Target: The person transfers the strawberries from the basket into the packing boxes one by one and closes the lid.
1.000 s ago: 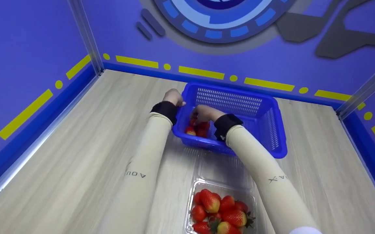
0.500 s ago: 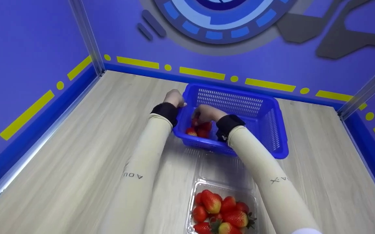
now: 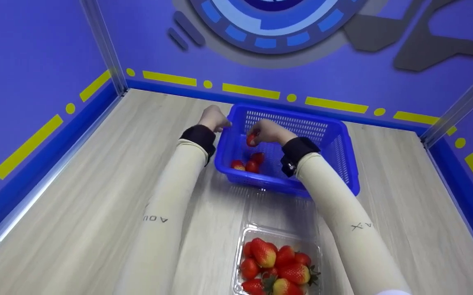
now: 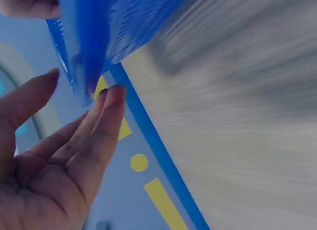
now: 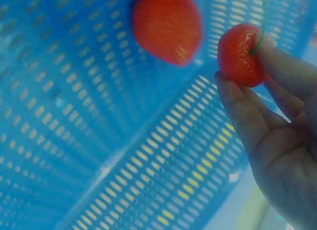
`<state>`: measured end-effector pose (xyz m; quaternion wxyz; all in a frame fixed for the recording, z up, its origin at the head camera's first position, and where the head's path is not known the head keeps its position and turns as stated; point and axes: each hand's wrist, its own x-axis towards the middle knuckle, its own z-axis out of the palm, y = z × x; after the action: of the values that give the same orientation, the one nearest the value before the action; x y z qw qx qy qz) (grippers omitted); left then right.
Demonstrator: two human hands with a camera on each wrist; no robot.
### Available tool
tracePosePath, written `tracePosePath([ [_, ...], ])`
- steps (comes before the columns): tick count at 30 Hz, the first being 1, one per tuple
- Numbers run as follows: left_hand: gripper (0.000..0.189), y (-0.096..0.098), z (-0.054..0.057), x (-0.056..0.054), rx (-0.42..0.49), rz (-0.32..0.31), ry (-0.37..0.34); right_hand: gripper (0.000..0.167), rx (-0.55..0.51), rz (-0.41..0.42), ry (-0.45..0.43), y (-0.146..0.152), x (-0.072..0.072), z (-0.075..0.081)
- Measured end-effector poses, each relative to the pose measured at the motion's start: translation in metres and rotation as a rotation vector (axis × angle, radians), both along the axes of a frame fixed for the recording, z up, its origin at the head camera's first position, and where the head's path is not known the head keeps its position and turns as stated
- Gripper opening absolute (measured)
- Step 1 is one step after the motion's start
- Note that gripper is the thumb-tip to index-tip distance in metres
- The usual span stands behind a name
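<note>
My right hand [image 3: 270, 132] pinches a red strawberry with a thin green stem [image 5: 241, 55] between thumb and fingers, above the floor of the blue perforated basket [image 3: 289, 183]. Several strawberries [image 3: 252, 166] lie in the basket's near left corner, below that hand. In the right wrist view, another strawberry [image 5: 168, 26] appears at the top. My left hand [image 3: 214, 118] is at the basket's left rim. Its thumb and fingers are spread apart in the left wrist view, fingertips close to the rim; whether they touch it I cannot tell.
In front of the basket, an opened clear plastic box [image 3: 241, 246] holds several strawberries [image 3: 296, 273]. Its transparent lid [image 3: 283, 213] lies flat towards the basket. Blue panels [image 3: 154, 49] bound the wooden table [image 3: 109, 172] at the back and both sides.
My right hand has lifted a strawberry away from the others, up and to the right. My left hand has loosened at the rim and shifted slightly left.
</note>
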<state>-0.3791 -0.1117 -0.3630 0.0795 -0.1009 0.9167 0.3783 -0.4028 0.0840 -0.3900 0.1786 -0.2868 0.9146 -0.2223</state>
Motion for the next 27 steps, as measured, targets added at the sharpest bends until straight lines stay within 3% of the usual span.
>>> tracePosePath([
  [6,0.029,-0.004,0.028,0.014,0.136,-0.055,0.108,0.034,-0.100,-0.031,0.015,0.015,0.002,0.026],
  [9,0.037,-0.005,0.039,0.025,0.251,-0.109,0.109,0.036,-0.133,-0.033,0.040,0.024,0.009,0.039],
  [15,0.039,-0.007,0.052,0.069,0.309,-0.243,0.080,0.035,-0.181,0.028,0.105,0.045,0.043,0.064],
  [21,0.042,-0.014,0.043,0.118,0.291,-0.357,0.041,0.033,-0.242,0.137,0.192,0.067,0.092,0.078],
  [27,0.042,-0.012,0.021,0.157,0.295,-0.447,-0.033,0.032,-0.279,0.283,0.270,0.085,0.140,0.067],
])
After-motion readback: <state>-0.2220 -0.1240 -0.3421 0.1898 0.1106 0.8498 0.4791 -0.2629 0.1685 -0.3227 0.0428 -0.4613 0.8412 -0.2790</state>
